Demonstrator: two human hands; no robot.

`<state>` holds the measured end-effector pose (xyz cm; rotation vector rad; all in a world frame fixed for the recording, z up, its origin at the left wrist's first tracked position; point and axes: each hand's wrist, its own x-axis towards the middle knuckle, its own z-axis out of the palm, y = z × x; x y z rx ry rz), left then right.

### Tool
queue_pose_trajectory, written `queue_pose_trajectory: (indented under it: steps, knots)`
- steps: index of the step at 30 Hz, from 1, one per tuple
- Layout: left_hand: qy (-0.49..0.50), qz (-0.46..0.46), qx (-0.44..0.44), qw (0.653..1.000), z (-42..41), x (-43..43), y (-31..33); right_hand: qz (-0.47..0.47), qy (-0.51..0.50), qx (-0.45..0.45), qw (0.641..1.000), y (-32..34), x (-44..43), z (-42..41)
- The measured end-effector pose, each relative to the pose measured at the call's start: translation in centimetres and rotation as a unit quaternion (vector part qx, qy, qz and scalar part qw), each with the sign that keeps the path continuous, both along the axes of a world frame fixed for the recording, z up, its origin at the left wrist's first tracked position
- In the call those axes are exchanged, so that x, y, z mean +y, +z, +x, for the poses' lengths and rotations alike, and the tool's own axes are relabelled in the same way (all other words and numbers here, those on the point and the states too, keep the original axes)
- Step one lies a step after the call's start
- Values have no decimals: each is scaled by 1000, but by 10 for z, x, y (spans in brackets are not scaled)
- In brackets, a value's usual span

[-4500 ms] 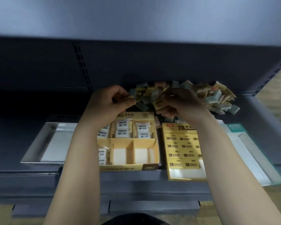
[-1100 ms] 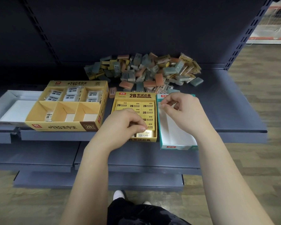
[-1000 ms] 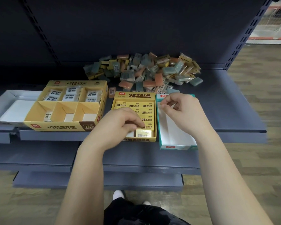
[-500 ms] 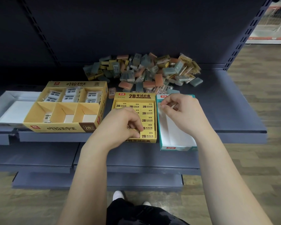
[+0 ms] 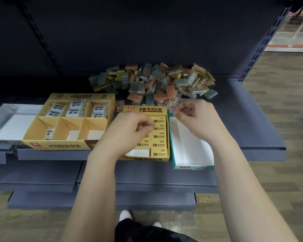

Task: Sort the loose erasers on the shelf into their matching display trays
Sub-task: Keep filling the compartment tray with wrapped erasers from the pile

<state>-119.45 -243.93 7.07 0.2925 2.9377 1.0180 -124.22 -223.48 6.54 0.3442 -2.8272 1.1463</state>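
Note:
A heap of loose erasers [image 5: 156,82] in yellow, grey-green and orange lies at the back of the shelf. In front of it stands a yellow 2B tray [image 5: 150,109] with rows of yellow erasers; one [image 5: 158,152] lies in its front right corner beside a bare white gap. My left hand [image 5: 129,131] hovers over this tray's left half, fingers curled against the thumb, nothing visible in them. My right hand [image 5: 194,117] is at the far end of the teal-rimmed tray [image 5: 192,167] and pinches a small greyish eraser [image 5: 183,111], mostly hidden by the fingers.
A yellow compartment tray [image 5: 59,146] with white wrapped erasers sits left of the 2B tray, and a white tray [image 5: 0,112] beyond it. The dark shelf [image 5: 252,119] runs on to the right. Lower shelves jut out below; my shoes show on the wooden floor.
My left hand set a yellow eraser into the front right corner of the 2B tray, let go and rose toward the tray's middle. My right hand stayed at the teal tray's far end.

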Motion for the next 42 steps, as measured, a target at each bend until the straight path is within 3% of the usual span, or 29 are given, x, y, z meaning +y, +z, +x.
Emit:
queue_pose_trajectory:
  steps: [5,15,22,28,33,42]
  knots:
    - [37,-13,58,998,-20,-2,10,57,1,4,998,21,-2,-21]
    - [42,-23,60,997,-50,-12,19,186,-56,75,978,31,-4,-105]
    - [48,-13,56,997,-61,-19,19,200,-86,83,972,22,-5,-145]
    - [51,-11,58,997,-64,-20,17,148,-96,110,978,12,-11,-149]
    - [56,-7,56,997,-65,-21,17,134,-144,116,974,2,-18,-155]
    - [63,-6,57,996,-65,-22,14,127,-143,121,974,1,-22,-157]
